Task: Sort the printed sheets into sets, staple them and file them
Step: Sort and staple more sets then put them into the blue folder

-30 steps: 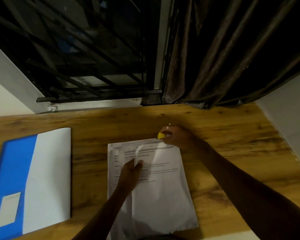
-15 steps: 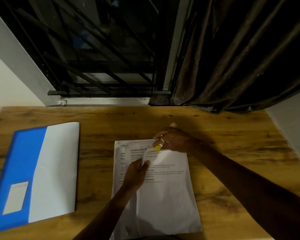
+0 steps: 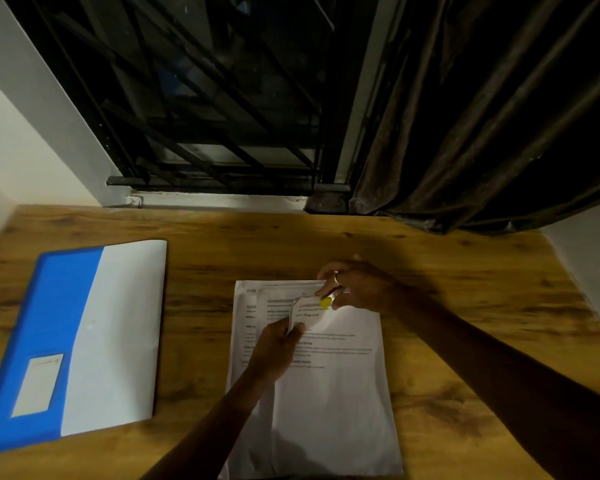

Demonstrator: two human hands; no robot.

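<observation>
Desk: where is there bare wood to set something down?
Bare: the strip between the blue folder and the printed sheets, and the band behind both, up to the window wall. Crowded: the sheets' top edge, where the left hand and right hand work.

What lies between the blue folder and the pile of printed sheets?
Only a bare strip of wooden desk, in the head view.

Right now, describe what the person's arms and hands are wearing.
The left forearm and right forearm are bare as far as the frame shows: no sleeves, watch or bracelet. The left hand and right hand are ungloved. A gold-coloured ring circles one of the right hand's fingers.
</observation>
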